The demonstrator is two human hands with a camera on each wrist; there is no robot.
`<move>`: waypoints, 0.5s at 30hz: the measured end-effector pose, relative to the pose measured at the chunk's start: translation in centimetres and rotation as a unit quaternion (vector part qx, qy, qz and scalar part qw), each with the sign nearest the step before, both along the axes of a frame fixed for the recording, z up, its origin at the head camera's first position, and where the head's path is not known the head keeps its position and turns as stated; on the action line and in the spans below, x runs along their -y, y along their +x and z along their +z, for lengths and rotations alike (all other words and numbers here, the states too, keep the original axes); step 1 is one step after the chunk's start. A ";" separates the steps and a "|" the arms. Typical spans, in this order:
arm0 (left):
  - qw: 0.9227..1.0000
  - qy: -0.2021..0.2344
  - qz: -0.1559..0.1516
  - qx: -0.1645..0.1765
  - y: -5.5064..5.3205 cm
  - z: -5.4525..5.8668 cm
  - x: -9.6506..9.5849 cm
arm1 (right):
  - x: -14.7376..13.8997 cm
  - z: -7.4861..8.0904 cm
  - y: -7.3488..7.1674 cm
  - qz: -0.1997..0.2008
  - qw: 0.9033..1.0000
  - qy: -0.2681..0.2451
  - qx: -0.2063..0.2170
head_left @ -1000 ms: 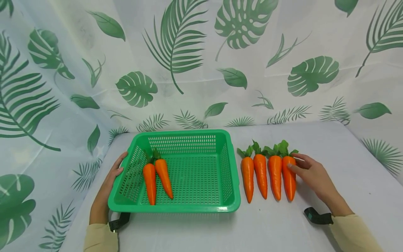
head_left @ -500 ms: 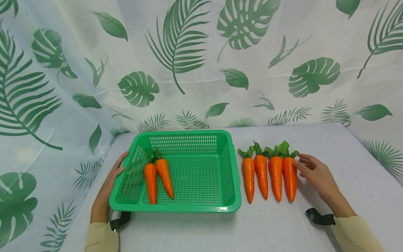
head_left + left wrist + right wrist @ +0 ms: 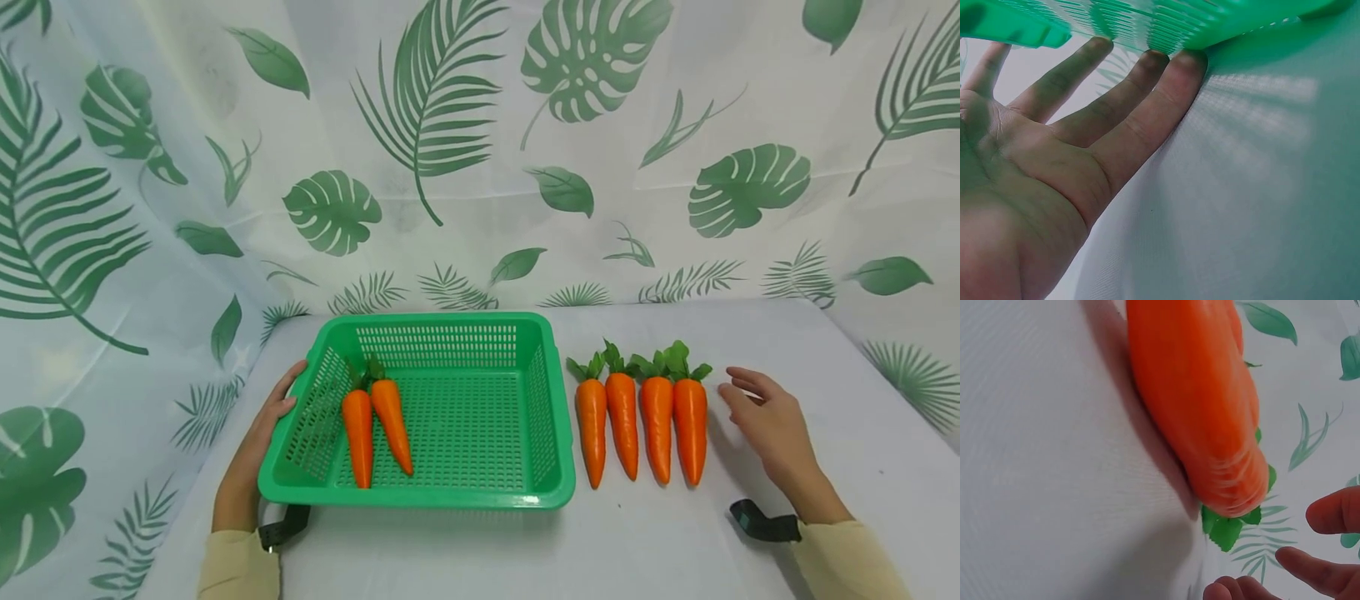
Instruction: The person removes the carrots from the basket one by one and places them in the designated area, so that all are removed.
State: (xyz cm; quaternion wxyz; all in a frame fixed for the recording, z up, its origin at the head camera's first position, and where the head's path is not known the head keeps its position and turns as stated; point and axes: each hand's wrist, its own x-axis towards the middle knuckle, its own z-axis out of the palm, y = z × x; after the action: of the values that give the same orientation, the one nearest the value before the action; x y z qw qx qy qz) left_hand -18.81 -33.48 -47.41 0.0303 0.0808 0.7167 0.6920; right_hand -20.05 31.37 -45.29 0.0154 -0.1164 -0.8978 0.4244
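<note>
Two orange carrots (image 3: pixel 357 437) with green tops lie in the left part of a green plastic basket (image 3: pixel 420 498). My left hand (image 3: pixel 260 433) rests against the basket's left side. In the left wrist view its straight fingers (image 3: pixel 1138 125) touch the slotted wall from outside. Several more carrots lie in a row right of the basket, tips toward me. My right hand (image 3: pixel 772 425) is just right of the rightmost carrot (image 3: pixel 690 429), apart from it and holding nothing. The right wrist view shows that carrot (image 3: pixel 1194 400) close up, with the fingertips (image 3: pixel 1329 512) off to its side.
A white cloth (image 3: pixel 645 542) covers the table. Behind and to the left hangs a white curtain (image 3: pixel 465 242) with green leaf prints. Dark wrist-worn devices show at both wrists. The row of carrots lies close to the basket's right wall.
My right hand has let go of the rightmost carrot and drawn away to the right. The carrots and basket stay in place, and the left hand has not moved.
</note>
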 end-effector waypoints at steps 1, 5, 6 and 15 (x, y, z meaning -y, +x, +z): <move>1.000 0.002 0.001 0.002 0.0 0.0 0.0 | 0.0 0.1 0.0 -0.004 1.000 -0.002 -0.004; 1.000 0.008 0.003 0.002 -0.1 0.1 0.0 | 0.4 0.7 0.1 -0.012 1.000 -0.007 -0.023; 1.000 0.010 0.002 0.000 -0.1 0.0 0.0 | 0.6 0.9 0.2 -0.012 0.999 -0.007 -0.028; 1.000 0.015 -0.004 -0.010 -0.3 -0.1 0.1 | 2.8 2.6 0.4 -0.004 0.998 -0.020 -0.056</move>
State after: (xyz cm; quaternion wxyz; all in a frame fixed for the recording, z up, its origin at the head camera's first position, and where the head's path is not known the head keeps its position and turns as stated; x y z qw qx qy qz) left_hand -19.06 -33.57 -47.50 0.0242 0.0909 0.7061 0.7018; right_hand -19.66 28.54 -42.65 0.0648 -0.0961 -0.8864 0.4482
